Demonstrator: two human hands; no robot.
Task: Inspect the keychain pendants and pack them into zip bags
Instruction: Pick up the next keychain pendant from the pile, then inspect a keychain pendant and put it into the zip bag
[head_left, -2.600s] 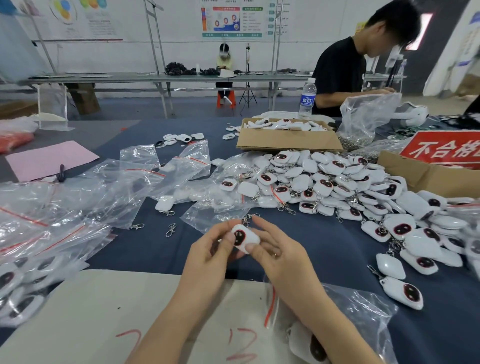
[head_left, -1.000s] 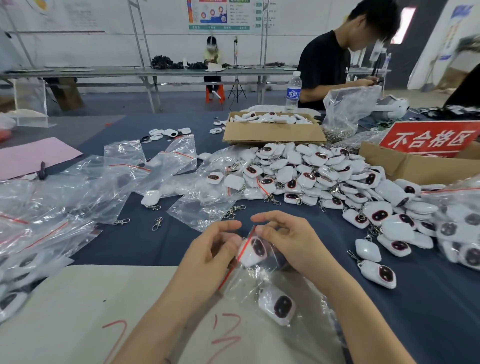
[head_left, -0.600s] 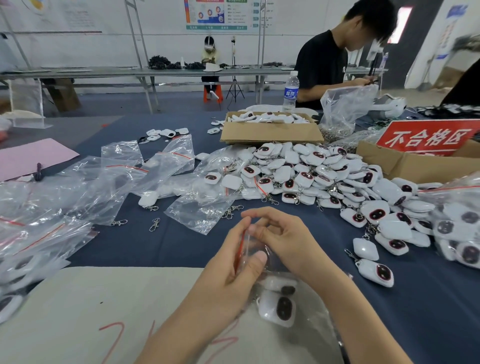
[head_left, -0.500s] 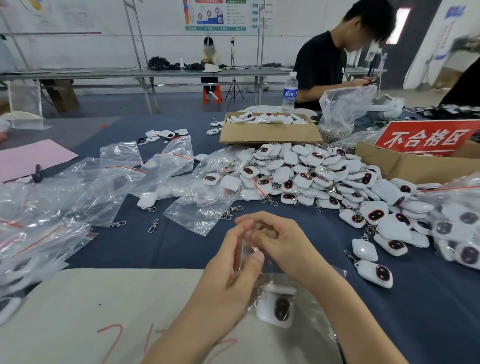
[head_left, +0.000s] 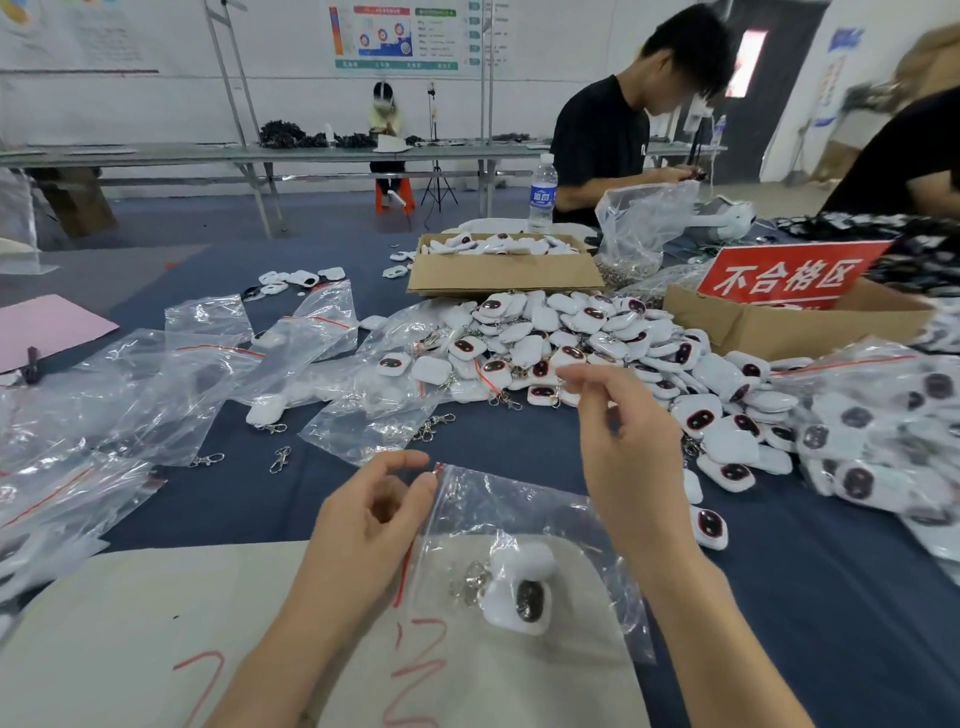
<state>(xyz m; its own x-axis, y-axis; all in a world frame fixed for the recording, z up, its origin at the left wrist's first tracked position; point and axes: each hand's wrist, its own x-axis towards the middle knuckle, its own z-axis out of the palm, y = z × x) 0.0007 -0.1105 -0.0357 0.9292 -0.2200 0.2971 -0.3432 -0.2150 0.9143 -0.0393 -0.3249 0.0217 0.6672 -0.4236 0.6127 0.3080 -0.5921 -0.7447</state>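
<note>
Your left hand (head_left: 371, 519) curls loosely at the bag (head_left: 524, 514) mouth; whether it pinches, I cannot tell. Your right hand (head_left: 618, 447) hangs empty, relaxed, near the pile (head_left: 597, 332): lift just one.

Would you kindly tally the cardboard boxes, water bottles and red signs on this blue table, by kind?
Cardboard boxes: 2
Water bottle: 1
Red sign: 1
Total: 4
</note>
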